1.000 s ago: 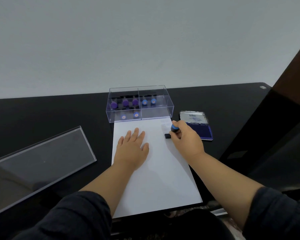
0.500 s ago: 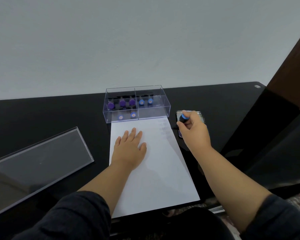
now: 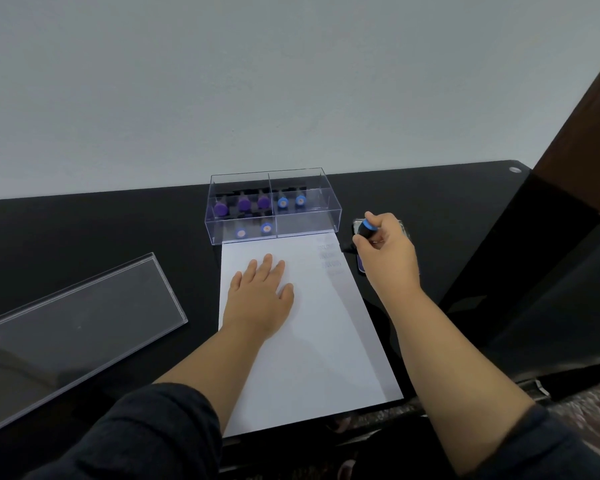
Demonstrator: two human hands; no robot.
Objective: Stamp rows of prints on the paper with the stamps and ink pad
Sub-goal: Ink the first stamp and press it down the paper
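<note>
Right hand [image 3: 388, 251] pinches a stamp [image 3: 363, 229] over the ink pad [image 3: 360, 264]; left hand [image 3: 260, 296] lies spread on the paper [image 3: 326, 341]. Clear box [image 3: 331, 209] holds purple and blue stamps [image 3: 244, 204].

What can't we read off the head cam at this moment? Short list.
- Ink pad: head view, mostly hidden under the right hand; whether the stamp touches it cannot be told.
- Stamp face: hidden, turned down and behind the fingers.
- Prints on the paper: too faint and small to read.
- Designs on stamps in the clear box: too small.
- Clear lid: cut off by the left edge.
</note>
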